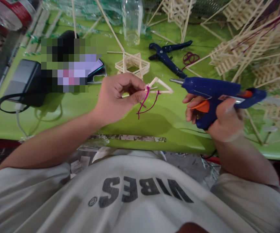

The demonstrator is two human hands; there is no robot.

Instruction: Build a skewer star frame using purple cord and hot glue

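Observation:
My left hand [122, 97] pinches a small frame of thin wooden sticks [165, 85] between thumb and fingers. A loop of purple string [151, 108] is tied to the frame and hangs below it. My right hand [223, 121] is wrapped round the handle of a blue glue gun [211, 87] with an orange trigger. The metal nozzle points left, a little to the right of the stick frame and apart from it. Behind my left hand stands a star-shaped stack of sticks [133, 64], partly covered by the hand.
Dark blue pliers [165, 55] lie near a coil of purple string [190, 58]. A clear bottle [132, 24] stands at the back. Several lattice stick structures [241, 45] fill the right side. A power bank [24, 81] with a cable and a phone [96, 69] lie left on the green table [64, 119].

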